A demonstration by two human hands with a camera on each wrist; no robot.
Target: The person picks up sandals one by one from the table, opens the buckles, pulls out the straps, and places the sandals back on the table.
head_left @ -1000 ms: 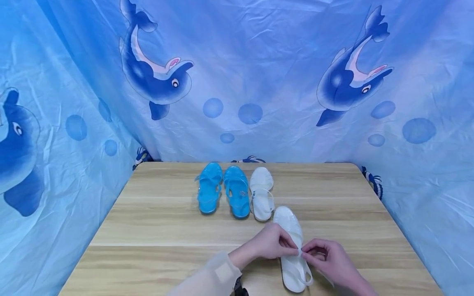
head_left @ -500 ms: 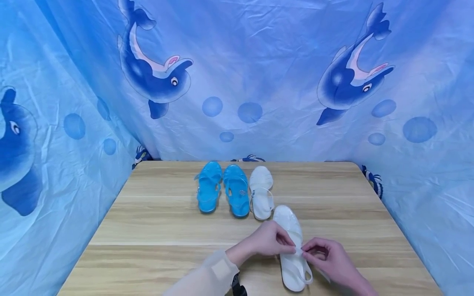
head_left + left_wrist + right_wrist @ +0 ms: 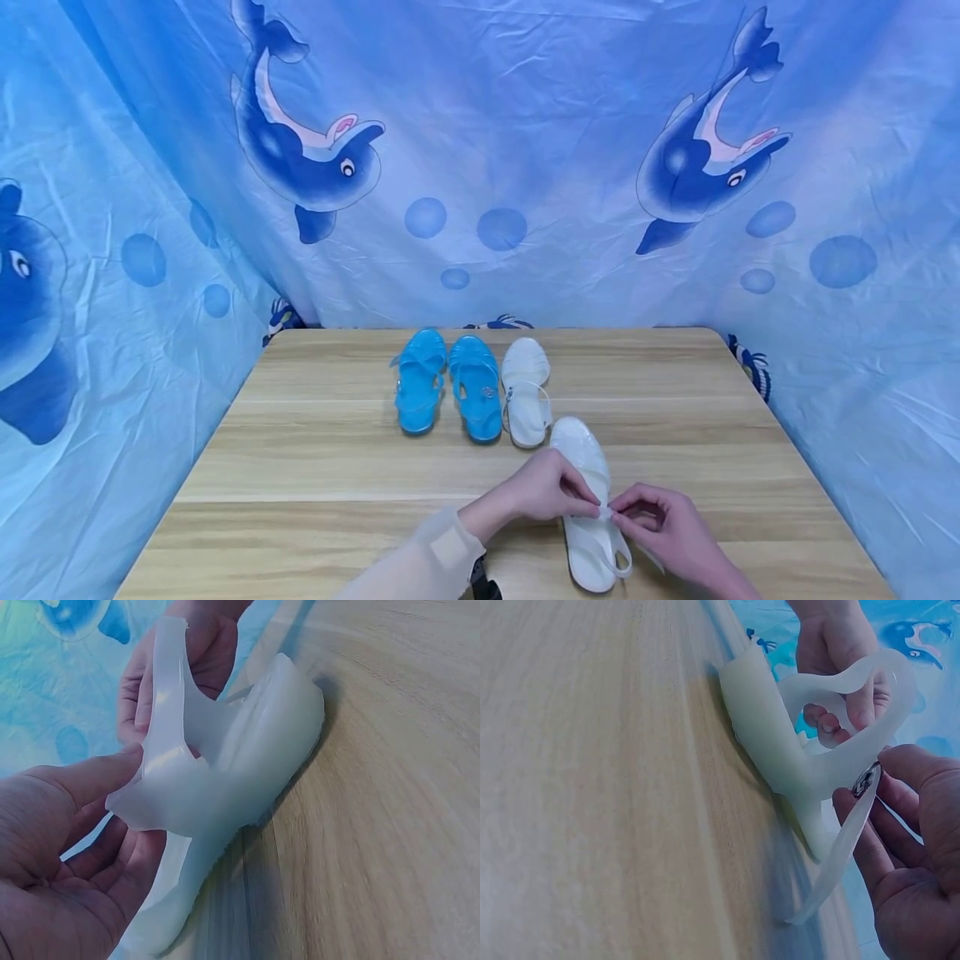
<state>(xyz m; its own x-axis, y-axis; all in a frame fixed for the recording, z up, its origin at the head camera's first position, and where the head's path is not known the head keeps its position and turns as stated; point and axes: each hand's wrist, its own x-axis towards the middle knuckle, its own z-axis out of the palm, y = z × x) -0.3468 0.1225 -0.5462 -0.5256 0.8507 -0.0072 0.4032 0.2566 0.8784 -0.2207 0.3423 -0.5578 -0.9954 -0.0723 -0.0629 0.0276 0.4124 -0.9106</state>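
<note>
A white jelly sandal (image 3: 579, 446) lies on the table at the front, toe pointing away and its heel toward me. From its left side my left hand (image 3: 555, 487) pinches a side of its strap between thumb and fingers; the left wrist view shows that pale strap (image 3: 169, 791) in the grip. Opposite it, my right hand (image 3: 667, 525) pinches the strap at a small metal buckle (image 3: 867, 781), which the right wrist view shows up close. A loose strap end (image 3: 829, 874) hangs below these fingers. In the head view the fingertips of both hands nearly meet above the insole and hide the buckle.
A second white sandal (image 3: 526, 363) stands behind, to the left of the held one. Beside it are two blue sandals (image 3: 417, 398) in the same row. The wooden table (image 3: 315, 467) is enclosed by a blue dolphin-print curtain (image 3: 450, 150).
</note>
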